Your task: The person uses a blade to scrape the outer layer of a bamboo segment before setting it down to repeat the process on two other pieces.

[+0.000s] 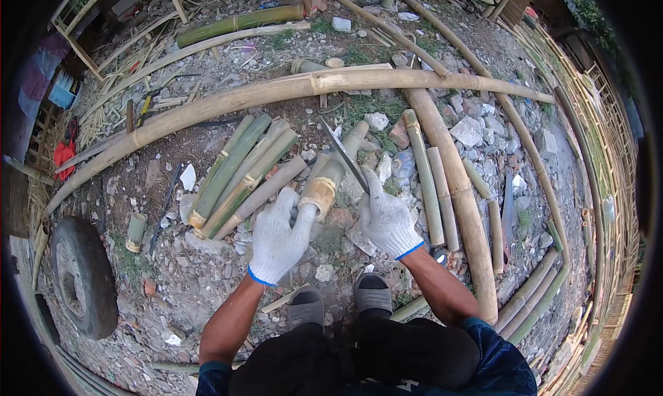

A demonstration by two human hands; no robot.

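Observation:
My left hand (278,237), in a white knit glove with a blue cuff, grips the near end of a short bamboo section (333,174). That section points away from me, with a pale ringed node close to my fingers. In my right hand (389,221), gloved the same way, is a long-bladed knife (342,151); its handle is hidden by the fingers. The blade slants up and left across the bamboo section; whether it touches cannot be told. Left of my left hand lies a group of cut bamboo pieces (238,175), greenish and tan.
A long bamboo pole (228,104) crosses ahead of me, and a thick pole (452,189) lies on the right. Nearby are shorter bamboo lengths (423,178), a saw (507,213), a tire (84,277) and a bamboo stub (136,232). Rubble covers the ground.

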